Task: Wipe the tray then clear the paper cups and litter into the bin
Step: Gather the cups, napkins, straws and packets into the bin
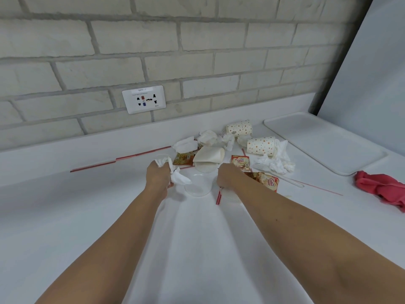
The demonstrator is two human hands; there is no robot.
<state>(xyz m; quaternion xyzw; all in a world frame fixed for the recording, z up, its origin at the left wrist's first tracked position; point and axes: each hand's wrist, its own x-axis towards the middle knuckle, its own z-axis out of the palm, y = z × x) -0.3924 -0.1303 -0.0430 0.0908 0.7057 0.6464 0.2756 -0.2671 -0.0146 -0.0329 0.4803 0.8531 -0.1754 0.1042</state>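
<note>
My left hand (158, 174) is shut on crumpled white tissues (178, 177), beside a clear plastic lid (197, 186). My right hand (228, 177) is closed around red-striped straws (218, 196) and what looks like another clear lid under the wrist. Just beyond lie two dotted paper cups on their sides, one at the back (239, 127) and one to the right (261, 145), a flattened white cup (210, 154), more tissues (276, 161), Coffee mate sachets (240, 161), and a plastic fork (278, 174). The white tray (324, 143) rests at the right, bare.
A red cloth (382, 188) lies bunched by the tray's near corner. Long red straws (122, 159) lie along the counter's back edge. A wall socket (143, 99) sits on the brick wall. No bin is in view.
</note>
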